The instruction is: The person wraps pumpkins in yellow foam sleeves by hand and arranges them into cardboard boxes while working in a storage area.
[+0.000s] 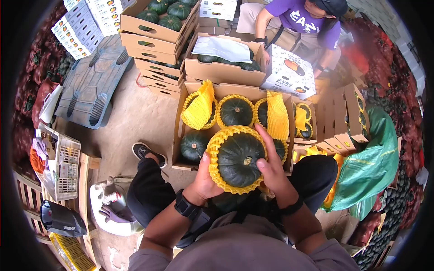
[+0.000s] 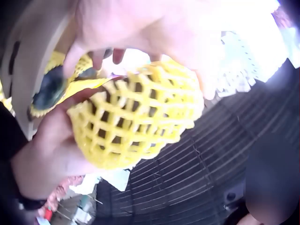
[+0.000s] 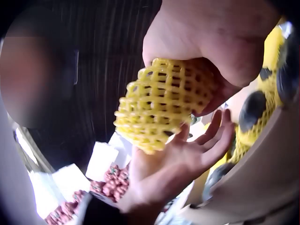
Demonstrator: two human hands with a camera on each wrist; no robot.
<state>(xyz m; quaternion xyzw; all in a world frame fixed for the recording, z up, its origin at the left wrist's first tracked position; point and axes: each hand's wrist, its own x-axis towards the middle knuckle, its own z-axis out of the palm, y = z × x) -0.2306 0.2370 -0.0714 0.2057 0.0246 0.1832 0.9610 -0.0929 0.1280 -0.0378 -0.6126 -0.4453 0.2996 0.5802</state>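
Note:
In the head view a dark green pumpkin (image 1: 242, 160) with a pale stem sits in a yellow foam net (image 1: 217, 174), held up over the near edge of an open carton (image 1: 179, 151). My left hand (image 1: 205, 180) cups it from the left, thumb along the netting. From the other side my right hand (image 1: 274, 174) grips it, its thumb on the bare skin near the stem and fingers along the far side. The carton holds netted pumpkins, a bare pumpkin (image 1: 193, 145) and loosely draped yellow nets (image 1: 278, 115). Both wrist views show the yellow netting (image 2: 140, 122) between the two hands.
A second carton (image 1: 221, 72) of pumpkins stands behind, with stacked cartons (image 1: 151, 43) to its left. Across from me a person in a purple shirt (image 1: 300, 18) touches a white printed box (image 1: 289, 72). A green sack (image 1: 368, 158) lies right; a blue pallet (image 1: 92, 81) lies left.

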